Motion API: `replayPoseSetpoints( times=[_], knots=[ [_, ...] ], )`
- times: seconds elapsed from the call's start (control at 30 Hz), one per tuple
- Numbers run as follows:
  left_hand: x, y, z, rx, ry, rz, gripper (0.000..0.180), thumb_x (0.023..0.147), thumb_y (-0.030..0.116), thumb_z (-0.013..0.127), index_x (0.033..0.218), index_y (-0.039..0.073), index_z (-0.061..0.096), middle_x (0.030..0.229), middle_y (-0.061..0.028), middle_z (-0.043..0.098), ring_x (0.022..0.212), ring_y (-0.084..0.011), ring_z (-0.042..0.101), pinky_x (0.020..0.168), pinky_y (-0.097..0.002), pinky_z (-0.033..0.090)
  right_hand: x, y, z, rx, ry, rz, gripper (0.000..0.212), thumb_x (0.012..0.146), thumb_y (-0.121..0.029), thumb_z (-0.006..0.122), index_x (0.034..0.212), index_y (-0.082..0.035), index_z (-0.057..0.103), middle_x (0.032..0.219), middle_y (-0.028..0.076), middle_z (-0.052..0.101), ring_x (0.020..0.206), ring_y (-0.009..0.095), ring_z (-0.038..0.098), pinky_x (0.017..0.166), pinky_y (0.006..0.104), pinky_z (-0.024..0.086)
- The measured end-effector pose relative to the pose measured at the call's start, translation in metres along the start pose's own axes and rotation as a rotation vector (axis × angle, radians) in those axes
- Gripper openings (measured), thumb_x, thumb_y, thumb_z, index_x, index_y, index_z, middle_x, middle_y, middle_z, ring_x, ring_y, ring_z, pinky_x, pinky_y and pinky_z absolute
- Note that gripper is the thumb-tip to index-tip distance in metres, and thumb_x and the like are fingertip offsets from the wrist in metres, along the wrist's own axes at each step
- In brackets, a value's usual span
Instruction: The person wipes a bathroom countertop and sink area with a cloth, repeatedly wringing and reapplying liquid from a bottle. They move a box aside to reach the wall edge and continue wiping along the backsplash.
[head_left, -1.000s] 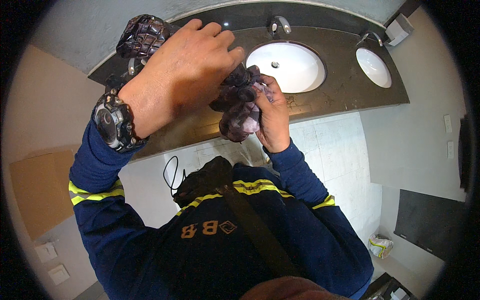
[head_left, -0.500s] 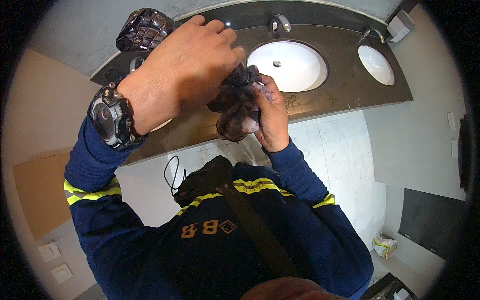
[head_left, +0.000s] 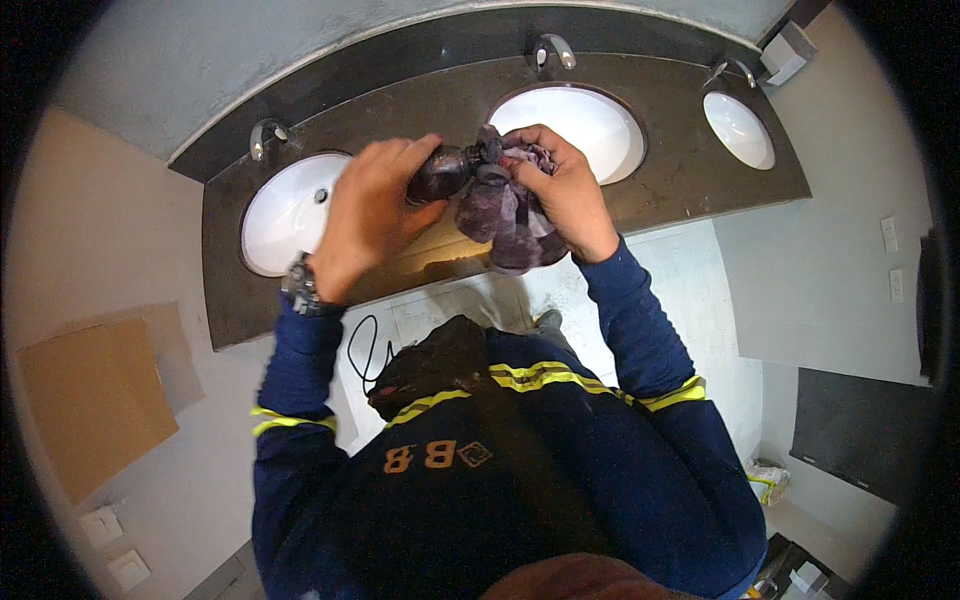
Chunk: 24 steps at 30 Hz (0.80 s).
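Observation:
Over the front of the counter, my left hand (head_left: 375, 205) grips a dark brown bottle (head_left: 437, 177), thumb on its near side and fingers on its far side. The bottle lies nearly level, its narrow end pointing right against a bunched cloth (head_left: 510, 225). My right hand (head_left: 572, 195) pinches this purple-grey, dark-stained cloth near its top, and its folds hang down below the fingers. Whether the bottle's mouth is covered by a cap or by cloth, I cannot tell.
A dark curved counter (head_left: 420, 100) holds three white basins: a left basin (head_left: 275, 225), a middle basin (head_left: 610, 120) and a right basin (head_left: 740, 130), each with a chrome tap. A brown board (head_left: 100, 400) is at the left wall. A black cord (head_left: 365, 350) loops below the counter.
My left hand, raised close to the camera before, has come down over the counter with the bottle. The right hand has shifted slightly right with the cloth, and more of the left basin shows.

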<state>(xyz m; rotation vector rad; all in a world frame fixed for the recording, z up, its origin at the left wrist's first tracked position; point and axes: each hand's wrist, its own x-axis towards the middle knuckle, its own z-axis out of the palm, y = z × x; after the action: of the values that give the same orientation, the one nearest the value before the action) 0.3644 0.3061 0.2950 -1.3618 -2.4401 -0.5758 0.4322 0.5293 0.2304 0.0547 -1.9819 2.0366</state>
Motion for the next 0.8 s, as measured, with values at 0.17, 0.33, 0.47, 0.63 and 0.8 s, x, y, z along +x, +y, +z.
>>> replayPoseSetpoints(
  times=[0.17,0.33,0.47,0.63,0.8],
  knots=[
    [-0.043,-0.024,0.053,-0.291,0.178,-0.306,0.069,0.071,0.023,0.084,0.132,0.008,0.057,0.114,-0.0160,0.066,0.105,-0.0319,0.063,0.093,-0.0385,0.049,0.020,0.023,0.015,0.367,-0.095,0.234,0.032,0.093,-0.007,0.059,0.124,-0.001,0.056,0.111,0.009,0.066,0.095,0.014,0.066,0.086,0.0268,0.055],
    [-0.078,-0.048,0.091,-0.585,0.311,-0.504,0.065,0.078,0.021,0.082,0.134,0.006,0.054,0.123,-0.0148,0.063,0.115,-0.0264,0.060,0.101,-0.0381,0.046,0.016,0.044,0.017,0.816,-0.117,0.330,0.034,0.095,-0.007,0.051,0.129,-0.001,0.049,0.119,0.013,0.064,0.108,0.023,0.065,0.097,0.0386,0.055],
    [-0.113,-0.089,0.136,-0.525,0.374,-0.660,0.066,0.080,0.019,0.081,0.137,0.005,0.050,0.128,-0.0148,0.060,0.117,-0.0246,0.059,0.103,-0.0386,0.045,0.011,0.050,0.017,0.897,-0.020,0.317,0.035,0.095,-0.009,0.051,0.129,-0.001,0.050,0.120,0.013,0.063,0.109,0.022,0.064,0.096,0.0371,0.054],
    [-0.142,-0.130,0.181,-0.478,0.430,-0.683,0.069,0.078,0.013,0.081,0.136,0.001,0.046,0.125,-0.0165,0.060,0.115,-0.0278,0.059,0.101,-0.0377,0.046,0.000,0.052,0.016,0.934,0.024,0.264,0.036,0.095,-0.011,0.053,0.129,-0.002,0.051,0.115,0.010,0.063,0.102,0.020,0.065,0.093,0.0350,0.055],
    [-0.166,-0.184,0.187,-0.456,0.396,-0.702,0.067,0.078,0.013,0.081,0.134,0.000,0.047,0.119,-0.0176,0.060,0.108,-0.0284,0.059,0.096,-0.0385,0.046,-0.022,0.075,0.012,0.973,0.129,0.213,0.035,0.097,-0.008,0.050,0.132,-0.001,0.049,0.122,0.012,0.061,0.110,0.021,0.063,0.098,0.0368,0.053]
  ],
)
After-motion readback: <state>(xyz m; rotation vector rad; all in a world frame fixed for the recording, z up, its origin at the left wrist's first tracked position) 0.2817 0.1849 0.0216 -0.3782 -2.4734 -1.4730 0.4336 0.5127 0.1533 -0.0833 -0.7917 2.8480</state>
